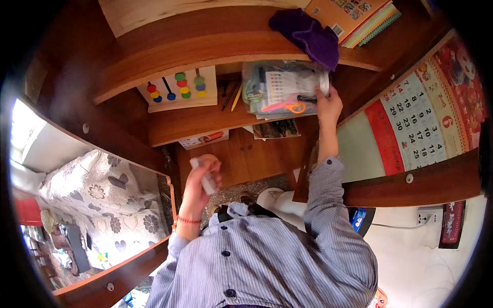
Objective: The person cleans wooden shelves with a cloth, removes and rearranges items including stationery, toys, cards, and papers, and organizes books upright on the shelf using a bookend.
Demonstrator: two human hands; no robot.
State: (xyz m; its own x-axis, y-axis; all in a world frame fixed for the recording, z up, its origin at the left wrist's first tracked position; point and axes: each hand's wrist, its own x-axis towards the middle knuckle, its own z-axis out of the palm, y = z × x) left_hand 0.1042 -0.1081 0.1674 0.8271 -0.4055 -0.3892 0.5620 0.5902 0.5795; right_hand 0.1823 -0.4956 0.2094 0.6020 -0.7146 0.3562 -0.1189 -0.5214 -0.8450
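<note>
On the middle shelf lies a clear plastic pouch (255,92), with orange-handled scissors (296,108), a pink item and a printed sheet of coloured dots showing through it. My right hand (328,107) is closed on the pouch's right edge, by a white strip. Lower down, in front of the cabinet, my left hand (201,179) grips a small white oblong thing (208,183), blurred, its kind unclear. A purple cloth (306,34) hangs over the upper shelf's edge just above the pouch.
A bead counting board (177,90) and a yellow pencil (236,98) share the pouch's shelf. Books (354,18) lie above, and a box (204,139) below. Open doors flank me, the right one bearing a calendar (416,123). A patterned cloth (102,195) covers something at left.
</note>
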